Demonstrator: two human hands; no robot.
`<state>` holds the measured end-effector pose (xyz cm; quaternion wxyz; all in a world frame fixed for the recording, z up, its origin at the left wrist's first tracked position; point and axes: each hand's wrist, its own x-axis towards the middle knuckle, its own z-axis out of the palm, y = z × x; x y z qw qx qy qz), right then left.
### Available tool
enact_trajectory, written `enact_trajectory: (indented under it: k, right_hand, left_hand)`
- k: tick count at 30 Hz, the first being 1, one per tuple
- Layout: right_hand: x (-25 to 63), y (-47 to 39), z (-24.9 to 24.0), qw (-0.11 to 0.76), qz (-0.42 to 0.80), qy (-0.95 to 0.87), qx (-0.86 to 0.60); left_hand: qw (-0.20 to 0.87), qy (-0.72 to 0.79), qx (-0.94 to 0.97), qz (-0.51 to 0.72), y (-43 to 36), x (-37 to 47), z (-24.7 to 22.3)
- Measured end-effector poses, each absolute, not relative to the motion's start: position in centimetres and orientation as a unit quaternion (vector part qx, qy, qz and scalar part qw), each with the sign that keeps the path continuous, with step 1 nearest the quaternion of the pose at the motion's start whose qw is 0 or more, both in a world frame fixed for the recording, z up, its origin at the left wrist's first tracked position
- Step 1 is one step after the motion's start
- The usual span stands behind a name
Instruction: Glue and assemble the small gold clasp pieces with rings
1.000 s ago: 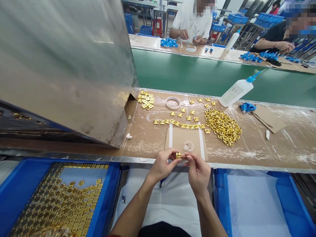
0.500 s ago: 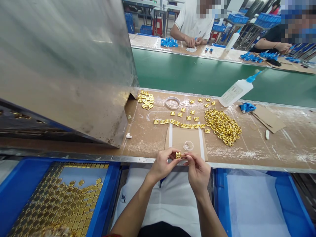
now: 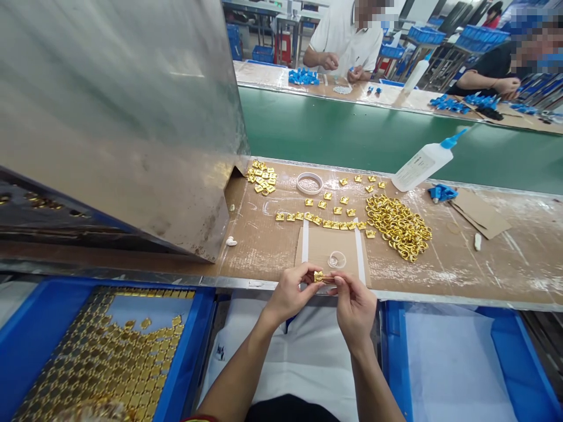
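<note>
Pinched between the fingertips of my left hand (image 3: 288,296) is a small gold square piece (image 3: 318,276). My right hand (image 3: 357,305) is closed on a thin stick (image 3: 328,279), whose tip meets the gold piece. Just beyond my hands, a small clear round dish (image 3: 336,259) sits on a cardboard sheet (image 3: 316,249) with white tape strips. Behind it runs a row of gold square pieces (image 3: 335,225), with more scattered farther back. A heap of gold rings (image 3: 398,227) lies to the right, and a cluster of gold pieces (image 3: 263,177) at the far left.
A metal housing (image 3: 176,117) rises on the left. A white squeeze bottle (image 3: 422,167) leans at the right back, near a blue cloth (image 3: 442,193). Blue trays (image 3: 202,328) sit below the bench edge, the left one with gold pieces. Two co-workers sit across the green belt (image 3: 325,126).
My hands keep almost the same pose on the gold piece and stick. The view has shifted slightly. Across the belt, one co-worker's hands have moved apart.
</note>
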<state>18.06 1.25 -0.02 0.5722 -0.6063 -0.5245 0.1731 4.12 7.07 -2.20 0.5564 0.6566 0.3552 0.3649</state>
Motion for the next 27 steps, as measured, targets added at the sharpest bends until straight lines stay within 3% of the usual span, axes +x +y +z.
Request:
enact_trajectory:
  k: [27]
  right_hand:
    - [17.93,1.38,0.05,0.571,0.16,-0.554,-0.585]
  left_hand:
    - [0.572,0.358,0.639,0.37,7.04,4.13,-2.19]
